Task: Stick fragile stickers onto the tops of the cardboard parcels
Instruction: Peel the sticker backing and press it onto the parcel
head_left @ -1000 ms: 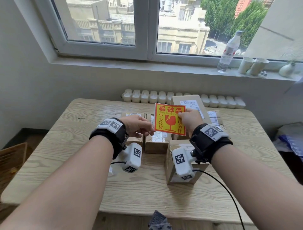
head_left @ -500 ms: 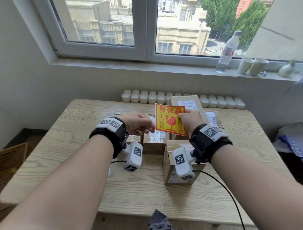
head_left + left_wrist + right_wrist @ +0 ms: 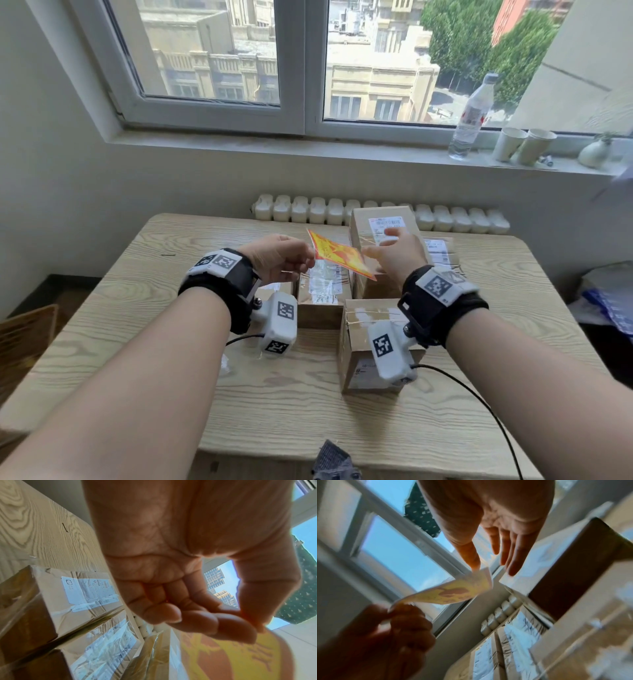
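An orange and yellow fragile sticker [image 3: 337, 257] hangs tilted almost flat above the cardboard parcels. My left hand [image 3: 310, 262] pinches its left corner between thumb and fingers [image 3: 247, 622]; the sticker [image 3: 231, 655] spreads out below them. My right hand [image 3: 387, 246] is spread with straight fingers, its thumb tip touching the sticker's [image 3: 453, 592] right edge. That hand [image 3: 489, 559] hovers in front of the tall parcel [image 3: 383, 222]. A lower parcel [image 3: 323, 298] lies under the sticker, and another parcel [image 3: 356, 339] stands nearer me.
The parcels sit grouped on a wooden table [image 3: 137, 325]. A radiator [image 3: 445, 219] runs behind it under the window. A water bottle [image 3: 471, 116], two paper cups [image 3: 524, 145] and a small vase [image 3: 594, 154] stand on the sill. A black cable [image 3: 479, 401] trails over the table's right front.
The sticker has tipped from upright facing me to nearly flat. My right hand has released its pinch, spread its fingers and moved forward toward the tall parcel. The left hand keeps pinching.
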The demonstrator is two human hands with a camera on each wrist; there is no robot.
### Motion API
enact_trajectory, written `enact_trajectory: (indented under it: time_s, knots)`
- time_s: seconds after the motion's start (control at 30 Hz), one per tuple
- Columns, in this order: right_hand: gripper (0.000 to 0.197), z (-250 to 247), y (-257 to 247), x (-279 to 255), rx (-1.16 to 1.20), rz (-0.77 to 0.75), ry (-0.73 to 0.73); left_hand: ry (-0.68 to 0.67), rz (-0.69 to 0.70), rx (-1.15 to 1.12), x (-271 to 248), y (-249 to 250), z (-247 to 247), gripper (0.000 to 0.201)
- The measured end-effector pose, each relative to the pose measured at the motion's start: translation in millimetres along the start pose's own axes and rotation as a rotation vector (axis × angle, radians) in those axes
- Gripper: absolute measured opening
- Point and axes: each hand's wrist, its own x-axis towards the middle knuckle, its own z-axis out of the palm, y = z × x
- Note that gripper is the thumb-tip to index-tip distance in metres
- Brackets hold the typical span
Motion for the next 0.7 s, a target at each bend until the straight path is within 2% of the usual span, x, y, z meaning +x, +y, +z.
enact_trajectory:
  time_s: [0.07,0.1,0.2,0.27,0.37,0.5,0.7]
  knots:
    - [0.043,-4,-11,-7,-0.088,-0.246,0.082,0.021,0.022,-0.032,0,6,1,0.005]
    - [0.034,-5,-17,-11,-0.076,-0.357,0.037,0.022,0.033,-0.039,0,9,2,0.005]
    - [0.03,-2,-33,-27,-0.078,-0.503,-0.288,0.014,0.066,-0.026,2,16,5,0.004]
    - [0.029,3,-34,-29,-0.133,-0.53,-0.333,0.001,0.081,-0.011,5,17,7,0.006]
    - [0.025,6,-29,-25,-0.062,-0.486,-0.305,-0.003,0.079,0.021,7,15,10,0.013]
    - [0.024,3,-25,-22,0.006,-0.433,-0.359,0.008,0.061,0.037,8,14,13,0.014]
    - [0.023,4,-21,-18,-0.019,-0.456,-0.368,0.017,0.059,-0.006,11,13,15,0.02]
